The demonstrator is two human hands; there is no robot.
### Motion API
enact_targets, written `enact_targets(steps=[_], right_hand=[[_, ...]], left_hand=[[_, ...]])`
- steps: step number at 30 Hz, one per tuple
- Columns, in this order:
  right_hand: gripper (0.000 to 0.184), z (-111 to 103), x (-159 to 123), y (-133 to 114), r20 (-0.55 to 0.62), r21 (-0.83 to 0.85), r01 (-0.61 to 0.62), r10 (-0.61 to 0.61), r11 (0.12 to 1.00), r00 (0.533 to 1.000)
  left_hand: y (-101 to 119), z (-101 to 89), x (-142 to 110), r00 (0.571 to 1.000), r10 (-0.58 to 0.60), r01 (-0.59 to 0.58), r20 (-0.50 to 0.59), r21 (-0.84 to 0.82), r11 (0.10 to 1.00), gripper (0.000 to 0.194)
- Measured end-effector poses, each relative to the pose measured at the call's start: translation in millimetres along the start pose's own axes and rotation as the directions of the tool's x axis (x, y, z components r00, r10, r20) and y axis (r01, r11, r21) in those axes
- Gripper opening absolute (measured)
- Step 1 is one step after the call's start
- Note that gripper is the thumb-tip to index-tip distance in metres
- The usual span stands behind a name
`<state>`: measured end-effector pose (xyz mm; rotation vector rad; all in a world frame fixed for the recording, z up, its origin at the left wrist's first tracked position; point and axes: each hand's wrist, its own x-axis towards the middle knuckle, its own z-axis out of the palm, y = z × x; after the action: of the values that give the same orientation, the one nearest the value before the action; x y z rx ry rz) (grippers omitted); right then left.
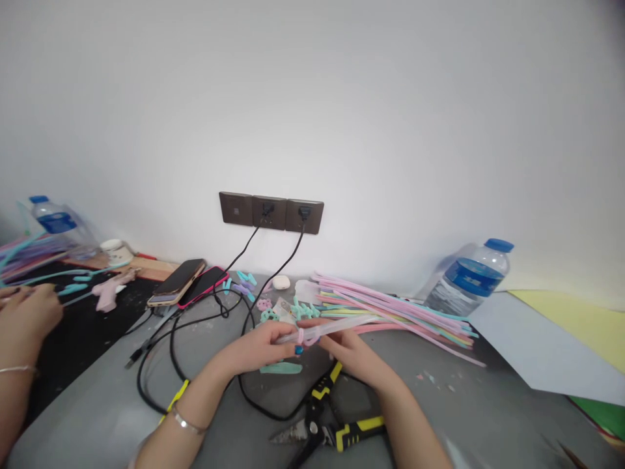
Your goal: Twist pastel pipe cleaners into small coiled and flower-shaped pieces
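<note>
Both my hands meet over the middle of the grey table. My left hand (256, 348) pinches one end of a translucent whitish stick (349, 326), which slants up to the right. A pink pipe cleaner (308, 336) is looped around this stick between my hands. My right hand (349, 352) closes its fingers at the loop; its fingertips are partly hidden behind the stick. Yellow-and-black cutting pliers (315, 423) lie with jaws apart below my hands. A flat mint-green piece (280, 369) is just under my left fingers. Beyond them sit small mint twisted pipe-cleaner pieces (305, 309).
A pipe-cleaner bundle (390, 306) lies behind my right hand, near a water bottle (471, 277) and paper sheets (551, 345). Black cables (173, 345) loop on the left by stacked phones (178, 283). Another person's hand (29, 312) works near a pink glue gun (110, 290).
</note>
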<state>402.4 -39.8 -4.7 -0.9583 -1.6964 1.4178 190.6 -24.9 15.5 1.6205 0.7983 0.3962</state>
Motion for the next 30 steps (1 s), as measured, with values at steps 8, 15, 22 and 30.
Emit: enact_targets(steps=[8, 15, 22, 30], right_hand=[[0.04, 3, -2, 3, 0.097, 0.145, -0.025, 0.011, 0.989, 0.995], [0.02, -4, 0, 3, 0.025, 0.009, 0.128, -0.128, 0.992, 0.991], [0.015, -3, -1, -2, 0.03, -0.035, 0.162, -0.161, 0.986, 0.986], [0.019, -4, -5, -2, 0.079, -0.09, 0.119, -0.112, 0.989, 0.991]], left_hand=[[2, 3.0, 3, 1.0, 0.003, -0.003, -0.001, -0.027, 1.0, 0.031], [-6, 7.0, 4, 0.997, -0.039, 0.048, 0.065, -0.152, 0.987, 0.039], [-5, 8.5, 2, 0.989, -0.022, 0.075, 0.146, -0.374, 0.925, 0.038], [-5, 7.8, -3, 0.951, -0.065, 0.206, 0.303, -0.461, 0.863, 0.033]])
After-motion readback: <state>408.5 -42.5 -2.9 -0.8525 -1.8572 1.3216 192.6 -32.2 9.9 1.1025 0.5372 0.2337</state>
